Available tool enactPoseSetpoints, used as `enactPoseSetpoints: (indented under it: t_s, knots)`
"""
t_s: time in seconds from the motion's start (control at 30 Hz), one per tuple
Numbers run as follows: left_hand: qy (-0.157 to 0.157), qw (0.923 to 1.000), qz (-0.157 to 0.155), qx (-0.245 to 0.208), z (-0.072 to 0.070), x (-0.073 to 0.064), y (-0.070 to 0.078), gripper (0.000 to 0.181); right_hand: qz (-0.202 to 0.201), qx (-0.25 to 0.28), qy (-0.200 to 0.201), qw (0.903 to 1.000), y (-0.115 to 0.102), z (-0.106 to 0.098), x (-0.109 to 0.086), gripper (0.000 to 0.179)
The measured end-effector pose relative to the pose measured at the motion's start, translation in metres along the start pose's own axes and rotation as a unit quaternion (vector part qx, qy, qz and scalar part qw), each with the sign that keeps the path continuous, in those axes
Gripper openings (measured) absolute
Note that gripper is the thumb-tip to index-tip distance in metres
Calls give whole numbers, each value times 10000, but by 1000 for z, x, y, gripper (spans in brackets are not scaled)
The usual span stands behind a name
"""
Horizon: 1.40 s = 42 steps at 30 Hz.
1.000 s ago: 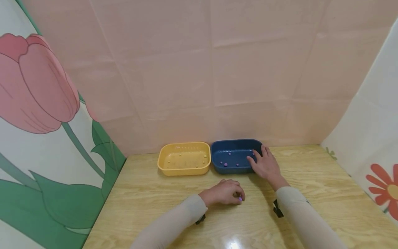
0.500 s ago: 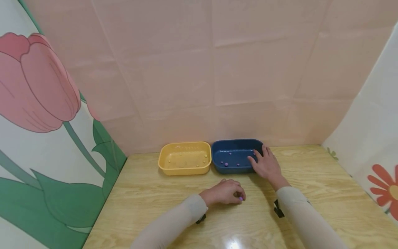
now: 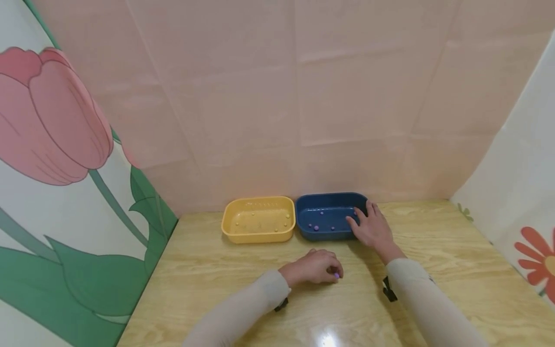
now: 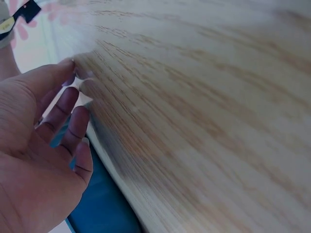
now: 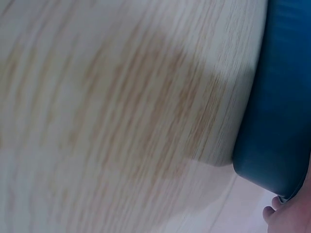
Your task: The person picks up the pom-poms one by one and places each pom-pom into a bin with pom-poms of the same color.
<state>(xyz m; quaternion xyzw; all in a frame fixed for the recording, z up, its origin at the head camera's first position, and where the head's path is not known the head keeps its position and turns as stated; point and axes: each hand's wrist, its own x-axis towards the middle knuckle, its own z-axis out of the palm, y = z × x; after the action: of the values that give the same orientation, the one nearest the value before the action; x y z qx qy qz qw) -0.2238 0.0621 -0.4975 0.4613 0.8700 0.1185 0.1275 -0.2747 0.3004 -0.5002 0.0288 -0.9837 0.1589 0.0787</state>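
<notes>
My left hand (image 3: 314, 267) is low over the table, pinching a small purple ball (image 3: 336, 275) between thumb and fingertips. In the left wrist view the left hand (image 4: 43, 141) has its other fingers loosely bent, and little of the ball shows. My right hand (image 3: 372, 226) lies over the right end of a blue basin (image 3: 329, 236), fingers spread across its rim. A purple bead (image 3: 355, 213) shows by its fingertips inside. More purple beads (image 3: 316, 228) are scattered on the basin floor. The right wrist view catches only part of the right hand (image 5: 291, 213) beside the basin.
Left of the blue basin, nearly touching it, stands a yellow basin (image 3: 258, 238) with several small yellow beads (image 3: 287, 216). Both are at the back of the wood-grain table (image 3: 195, 270), before a pink cloth backdrop (image 3: 243, 111). Flower-printed panels (image 3: 65, 125) flank the sides.
</notes>
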Motion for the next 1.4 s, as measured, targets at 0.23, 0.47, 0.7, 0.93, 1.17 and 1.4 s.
enactPoseSetpoints:
  t_s: [0.23, 0.47, 0.7, 0.93, 1.17, 1.4]
  knots:
    - [-4, 10000, 7, 74, 2, 0, 0, 11, -6, -9, 38, 10000, 1, 1, 0, 75]
    - [44, 9998, 91, 186, 2, -1, 2, 11, -10, -29, 22, 10000, 1, 2, -1, 76]
    - [89, 9992, 119, 371, 2, 0, 2, 10, -19, 2, 12, 10000, 0, 2, -1, 76]
    - [86, 9998, 5, 156, -2, 2, 0, 11, -4, 5, 1, 10000, 0, 1, -1, 76]
    - [232, 9996, -18, 174, -7, 5, -3, 11, -15, 5, 48, 10000, 2, 3, 1, 77]
    - [241, 9996, -53, -157, -17, 3, -4, 15, 30, -49, 45, 10000, 2, 4, 0, 77]
